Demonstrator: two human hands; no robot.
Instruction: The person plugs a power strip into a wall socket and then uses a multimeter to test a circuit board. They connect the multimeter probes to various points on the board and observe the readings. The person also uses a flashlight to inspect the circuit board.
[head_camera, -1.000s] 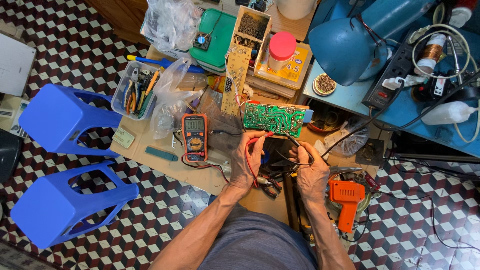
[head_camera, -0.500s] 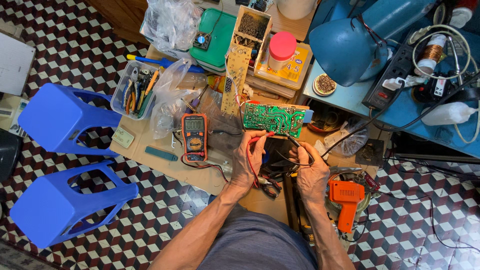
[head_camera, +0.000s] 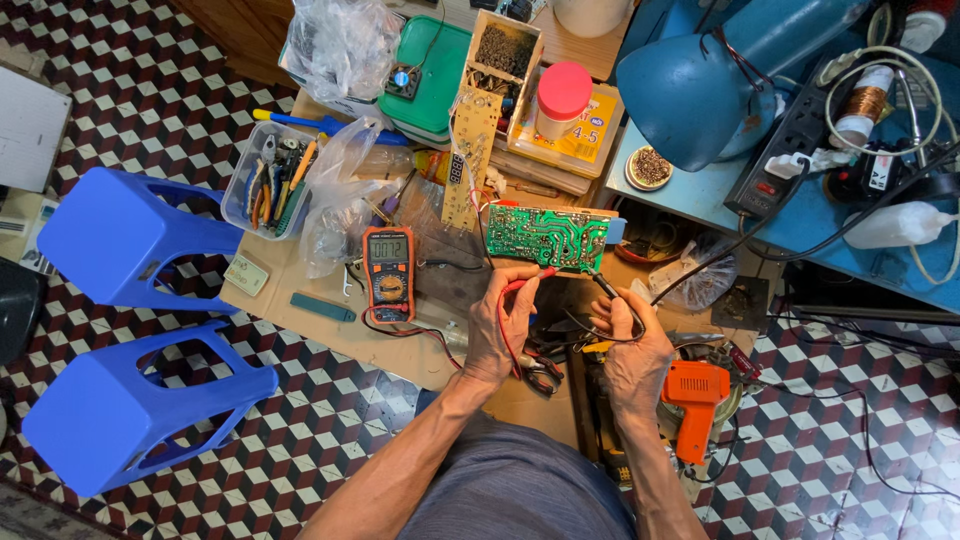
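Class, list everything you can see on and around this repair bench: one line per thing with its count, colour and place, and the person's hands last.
circuit board: 1, green, bench centre
multimeter: 1, orange and black, left of the board
red probe: 1, in left hand
black probe: 1, in right hand
tool tub: 1, clear, bench left
jar: 1, pink lid, behind the board
desk lamp: 1, blue, upper right
soldering gun: 1, orange, lower right
stools: 2, blue, floor left
left hand: 1
right hand: 1
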